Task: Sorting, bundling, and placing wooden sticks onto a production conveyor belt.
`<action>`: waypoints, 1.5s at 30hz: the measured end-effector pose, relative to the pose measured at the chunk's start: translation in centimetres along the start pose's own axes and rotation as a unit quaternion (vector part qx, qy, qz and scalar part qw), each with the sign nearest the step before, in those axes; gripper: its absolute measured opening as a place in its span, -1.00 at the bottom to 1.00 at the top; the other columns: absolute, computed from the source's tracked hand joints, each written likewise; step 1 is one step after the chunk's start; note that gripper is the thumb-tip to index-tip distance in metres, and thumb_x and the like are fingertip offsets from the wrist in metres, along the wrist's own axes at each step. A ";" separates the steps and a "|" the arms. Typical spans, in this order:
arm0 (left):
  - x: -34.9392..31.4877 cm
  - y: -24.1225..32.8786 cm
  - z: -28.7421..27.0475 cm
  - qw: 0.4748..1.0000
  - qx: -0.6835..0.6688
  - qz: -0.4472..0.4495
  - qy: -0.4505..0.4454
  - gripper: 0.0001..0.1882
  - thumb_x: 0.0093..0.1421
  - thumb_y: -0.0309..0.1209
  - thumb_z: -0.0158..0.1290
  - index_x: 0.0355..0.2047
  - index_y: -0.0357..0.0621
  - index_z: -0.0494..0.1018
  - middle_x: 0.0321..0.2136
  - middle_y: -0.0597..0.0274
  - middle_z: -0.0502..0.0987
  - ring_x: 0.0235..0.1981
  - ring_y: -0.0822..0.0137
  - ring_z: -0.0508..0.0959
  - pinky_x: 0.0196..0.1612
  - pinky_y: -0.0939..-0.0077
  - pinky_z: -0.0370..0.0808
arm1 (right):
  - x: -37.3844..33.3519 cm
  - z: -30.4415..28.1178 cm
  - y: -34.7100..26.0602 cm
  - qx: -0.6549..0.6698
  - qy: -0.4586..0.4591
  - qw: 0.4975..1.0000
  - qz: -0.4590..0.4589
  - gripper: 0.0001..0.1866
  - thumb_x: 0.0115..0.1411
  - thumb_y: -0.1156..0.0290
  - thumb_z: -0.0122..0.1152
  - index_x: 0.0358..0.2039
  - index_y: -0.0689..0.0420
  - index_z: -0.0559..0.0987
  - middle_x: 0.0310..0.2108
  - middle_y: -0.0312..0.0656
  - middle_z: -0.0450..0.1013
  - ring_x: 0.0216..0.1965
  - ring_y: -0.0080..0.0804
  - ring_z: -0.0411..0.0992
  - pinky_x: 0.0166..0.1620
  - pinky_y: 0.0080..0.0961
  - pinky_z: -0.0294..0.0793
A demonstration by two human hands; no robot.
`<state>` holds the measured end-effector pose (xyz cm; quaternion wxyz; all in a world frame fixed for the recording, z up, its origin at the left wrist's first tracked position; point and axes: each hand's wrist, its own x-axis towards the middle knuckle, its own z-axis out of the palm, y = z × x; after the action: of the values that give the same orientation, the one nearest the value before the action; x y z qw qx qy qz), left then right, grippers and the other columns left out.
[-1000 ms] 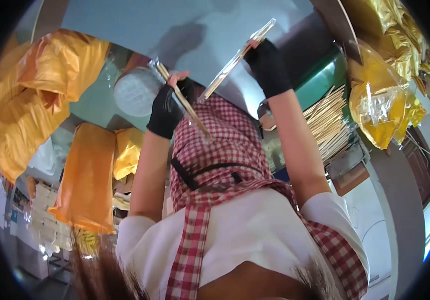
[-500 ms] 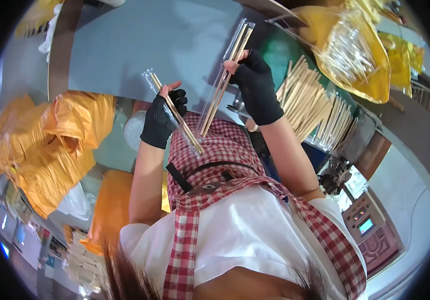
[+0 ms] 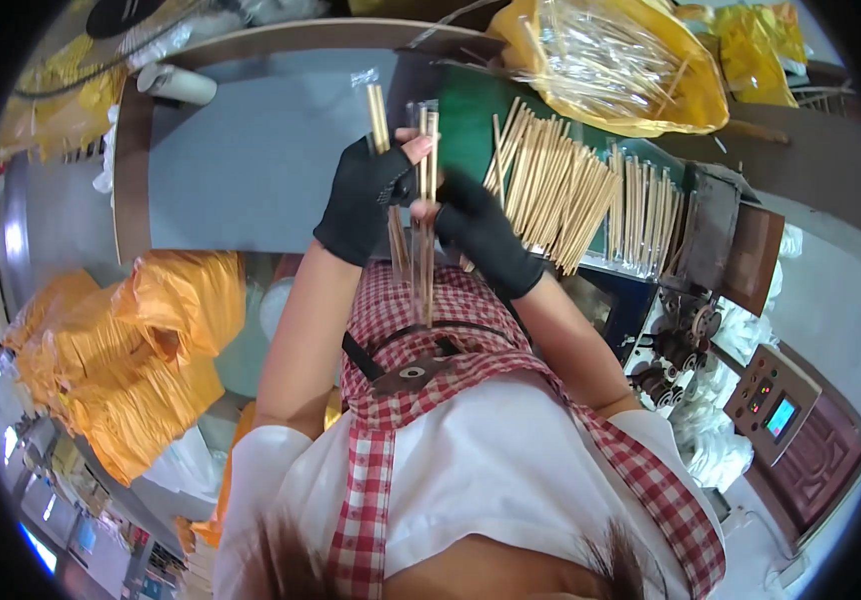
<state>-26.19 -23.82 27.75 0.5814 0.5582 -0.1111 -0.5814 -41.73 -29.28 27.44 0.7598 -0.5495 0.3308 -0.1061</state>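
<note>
My left hand [image 3: 359,200], in a black fingerless glove, is closed around a pair of wooden chopsticks [image 3: 379,118] in a clear sleeve. A second wrapped pair of chopsticks [image 3: 432,160] stands upright just beside it. The fingers of my right hand [image 3: 479,225], gloved alike, pinch this second pair lower down, while my left fingertips touch it higher up. Both hands are close together above the front edge of the grey table [image 3: 261,160]. The lower ends of the sticks hang before my checked apron and are partly blurred.
Right of my hands lies a spread of loose chopsticks [image 3: 561,190], with a row of wrapped chopsticks [image 3: 643,215] alongside. Behind them a yellow bag [image 3: 706,105] holds clear-wrapped sticks. A white cylinder [image 3: 179,85] lies at the far left; orange sacks [image 3: 141,350] and a control panel [image 3: 773,405] flank me.
My hands, apart before with one wrapped pair each, have come together. The right hand moved left and down to the left one, and both pairs now stand more upright. The view has shifted.
</note>
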 end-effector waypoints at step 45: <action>17.7 -21.0 11.5 0.792 0.605 -0.072 0.047 -0.11 -0.17 0.23 0.22 -0.05 -0.31 0.41 -0.13 -0.06 0.52 -0.13 0.06 0.54 -0.08 0.33 0.46 | -1.0 -19.1 16.9 -0.386 0.475 0.772 0.170 0.15 -0.27 -0.10 0.43 0.16 0.41 0.11 0.09 0.16 0.17 0.13 0.09 0.14 0.14 -0.09 0.15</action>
<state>-41.39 -37.62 6.28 0.0860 0.8288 -0.3722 -0.4090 -57.75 -37.06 9.09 0.2358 -0.6113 0.7506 -0.0857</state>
